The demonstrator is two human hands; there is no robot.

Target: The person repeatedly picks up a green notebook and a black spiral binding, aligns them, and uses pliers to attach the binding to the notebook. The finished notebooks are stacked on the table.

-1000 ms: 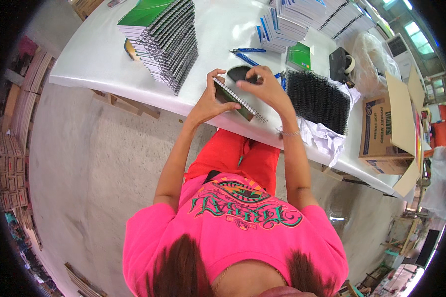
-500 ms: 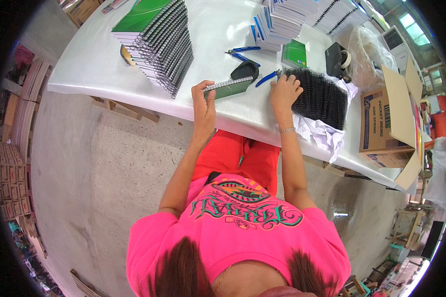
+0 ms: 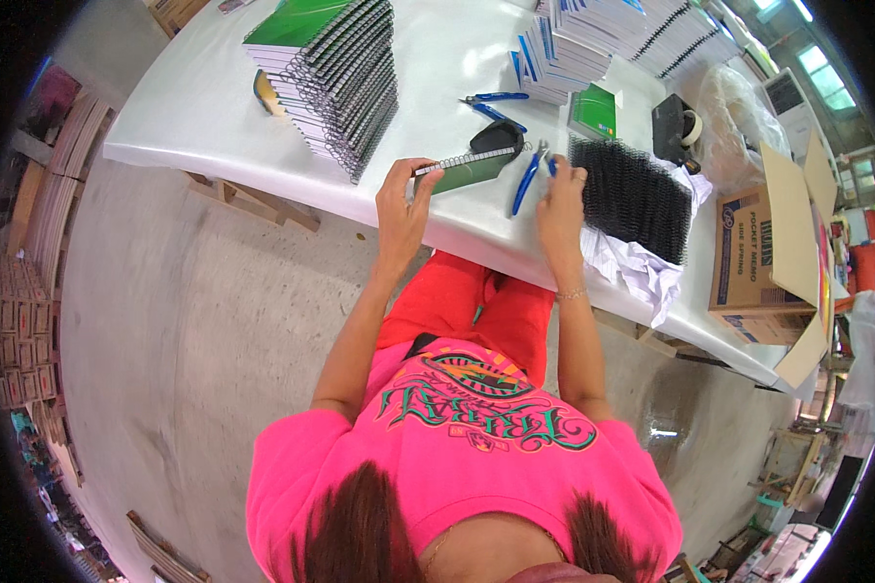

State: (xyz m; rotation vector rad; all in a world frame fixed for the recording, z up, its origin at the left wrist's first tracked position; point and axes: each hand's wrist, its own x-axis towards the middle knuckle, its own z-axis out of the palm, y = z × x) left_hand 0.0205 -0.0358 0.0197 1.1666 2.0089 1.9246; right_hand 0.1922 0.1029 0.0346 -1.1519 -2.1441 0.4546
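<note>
The white-covered surface [image 3: 194, 117] bears, by its front edge, a black heap of wire coils [image 3: 637, 199] to the right of the person's hands, which are apart. The left hand [image 3: 403, 202] pinches the left end of a green wire-bound notebook [image 3: 472, 175] near that edge; its long axis runs rightward, angled away from the edge, toward the blue-handled metal cutters [image 3: 525, 185]. The right hand [image 3: 562, 209], nearer the cutters, reaches over the edge, fingers bent at one handle; whether they grip it cannot be told.
</note>
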